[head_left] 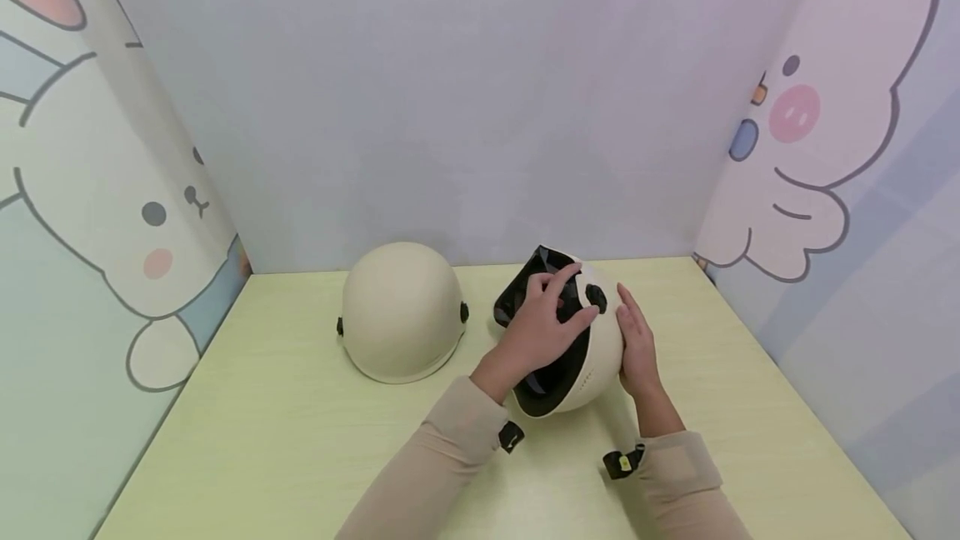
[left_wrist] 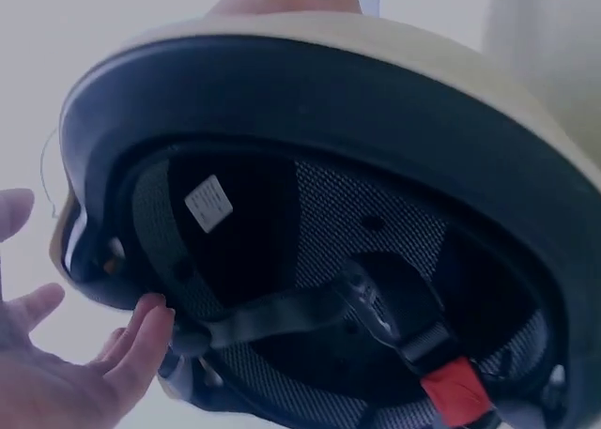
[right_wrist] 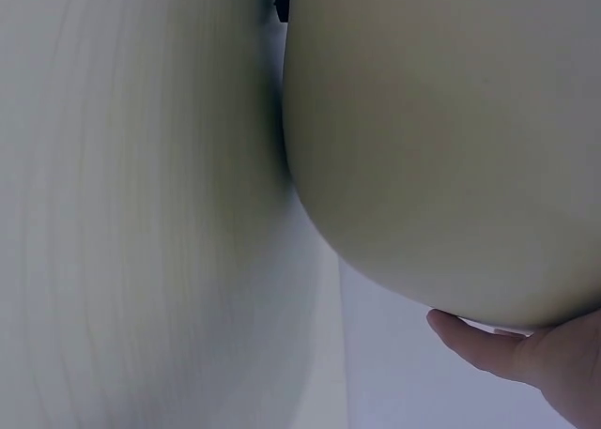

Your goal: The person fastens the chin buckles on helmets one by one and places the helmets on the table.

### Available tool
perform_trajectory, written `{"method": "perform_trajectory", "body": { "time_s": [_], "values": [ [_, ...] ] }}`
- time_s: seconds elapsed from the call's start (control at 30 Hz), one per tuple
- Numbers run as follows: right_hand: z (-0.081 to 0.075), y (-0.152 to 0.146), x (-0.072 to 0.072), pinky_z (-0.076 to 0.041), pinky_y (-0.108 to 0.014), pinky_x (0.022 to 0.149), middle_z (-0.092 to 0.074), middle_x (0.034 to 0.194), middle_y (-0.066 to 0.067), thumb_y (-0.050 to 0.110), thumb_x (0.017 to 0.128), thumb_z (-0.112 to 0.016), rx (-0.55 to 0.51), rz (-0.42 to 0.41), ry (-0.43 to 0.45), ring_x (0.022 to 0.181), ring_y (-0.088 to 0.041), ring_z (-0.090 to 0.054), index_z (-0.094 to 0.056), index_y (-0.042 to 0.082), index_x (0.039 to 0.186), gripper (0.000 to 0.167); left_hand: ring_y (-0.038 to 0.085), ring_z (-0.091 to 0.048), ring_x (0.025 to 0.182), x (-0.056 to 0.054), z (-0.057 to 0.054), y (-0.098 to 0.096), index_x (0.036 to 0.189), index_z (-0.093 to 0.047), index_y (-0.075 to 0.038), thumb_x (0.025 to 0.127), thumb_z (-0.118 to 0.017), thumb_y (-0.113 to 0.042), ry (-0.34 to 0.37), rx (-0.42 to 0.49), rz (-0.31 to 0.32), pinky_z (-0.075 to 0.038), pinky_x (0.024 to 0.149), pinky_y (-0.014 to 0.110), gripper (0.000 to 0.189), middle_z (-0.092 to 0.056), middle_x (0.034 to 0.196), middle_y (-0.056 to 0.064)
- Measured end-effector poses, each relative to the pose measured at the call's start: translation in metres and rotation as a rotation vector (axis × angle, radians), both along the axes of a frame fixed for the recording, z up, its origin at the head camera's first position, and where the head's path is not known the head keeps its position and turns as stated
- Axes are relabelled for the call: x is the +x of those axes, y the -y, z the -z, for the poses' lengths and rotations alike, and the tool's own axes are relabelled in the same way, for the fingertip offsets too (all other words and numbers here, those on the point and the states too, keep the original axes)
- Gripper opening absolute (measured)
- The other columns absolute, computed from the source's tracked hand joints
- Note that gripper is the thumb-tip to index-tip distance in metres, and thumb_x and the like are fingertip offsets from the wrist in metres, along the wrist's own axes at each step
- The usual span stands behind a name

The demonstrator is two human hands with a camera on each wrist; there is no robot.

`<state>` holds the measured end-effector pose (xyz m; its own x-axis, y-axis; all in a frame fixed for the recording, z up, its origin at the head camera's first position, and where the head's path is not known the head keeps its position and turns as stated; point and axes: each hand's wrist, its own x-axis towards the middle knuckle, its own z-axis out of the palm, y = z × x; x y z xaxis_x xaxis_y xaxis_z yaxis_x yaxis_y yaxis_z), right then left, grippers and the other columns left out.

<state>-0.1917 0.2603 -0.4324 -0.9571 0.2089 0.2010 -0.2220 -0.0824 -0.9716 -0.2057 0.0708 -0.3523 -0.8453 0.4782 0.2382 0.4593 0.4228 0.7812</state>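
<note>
A cream helmet (head_left: 602, 357) is tipped on its side on the table, its black-lined opening facing left. At its far edge a dark, glossy visor-like piece (head_left: 510, 300) sticks out. My left hand (head_left: 546, 319) is at the opening with fingers spread, its fingertips by the rim and the black side knob (head_left: 596, 298). In the left wrist view those fingers meet the root of the black chin strap (left_wrist: 282, 316), which has a red buckle tab (left_wrist: 455, 391). The right hand (head_left: 637, 348) rests with extended fingers against the outer shell, supporting it from the right.
A second cream helmet (head_left: 403, 311) sits dome up to the left, with black knobs on both sides. Both stand on a pale yellow wood-grain table (head_left: 300, 440). A plain backdrop (head_left: 465, 107) rises behind, with cartoon-printed panels at either side.
</note>
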Motion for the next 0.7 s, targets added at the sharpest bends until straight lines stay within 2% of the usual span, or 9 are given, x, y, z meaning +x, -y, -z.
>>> {"method": "perform_trajectory", "body": {
  "time_s": [0.17,0.27,0.5,0.7],
  "values": [
    [-0.001,0.003,0.002,-0.039,-0.019,0.096,-0.025,0.155,-0.015,0.034,0.106,-0.039,-0.021,-0.007,-0.009,0.131,-0.016,-0.038,-0.021,0.004,0.155,0.06,0.026,-0.062,0.1,0.004,-0.008,-0.013,0.151,-0.036,-0.029,0.097,-0.053,-0.051,-0.006,-0.144,-0.052,-0.05,0.086,0.04,0.061,-0.032,0.146,0.015],
    [0.0,0.005,0.002,-0.041,-0.019,0.094,-0.024,0.155,-0.016,0.034,0.106,-0.04,-0.028,0.0,-0.009,0.127,-0.014,-0.042,-0.021,0.004,0.155,0.06,0.025,-0.062,0.1,0.007,-0.012,-0.021,0.149,-0.042,-0.024,0.095,-0.057,-0.049,0.02,-0.195,-0.078,-0.05,0.084,0.037,0.061,-0.033,0.146,0.017],
    [-0.002,0.01,0.003,-0.04,-0.02,0.096,-0.024,0.156,-0.018,0.033,0.106,-0.04,-0.041,0.009,-0.007,0.128,-0.013,-0.041,-0.026,0.008,0.155,0.056,0.024,-0.061,0.099,0.006,-0.013,-0.028,0.143,-0.047,-0.02,0.089,-0.073,-0.034,0.057,-0.159,-0.105,-0.05,0.081,0.033,0.062,-0.032,0.145,0.016],
    [-0.011,0.006,0.005,-0.041,-0.018,0.092,-0.029,0.154,-0.017,0.034,0.104,-0.047,0.039,0.056,-0.018,0.131,-0.021,-0.039,-0.03,0.005,0.153,0.06,0.025,-0.059,0.108,0.004,-0.012,-0.026,0.142,-0.048,-0.022,0.087,-0.075,-0.034,0.073,-0.1,-0.109,-0.05,0.084,0.035,0.062,-0.033,0.145,0.015]
  ]
}}
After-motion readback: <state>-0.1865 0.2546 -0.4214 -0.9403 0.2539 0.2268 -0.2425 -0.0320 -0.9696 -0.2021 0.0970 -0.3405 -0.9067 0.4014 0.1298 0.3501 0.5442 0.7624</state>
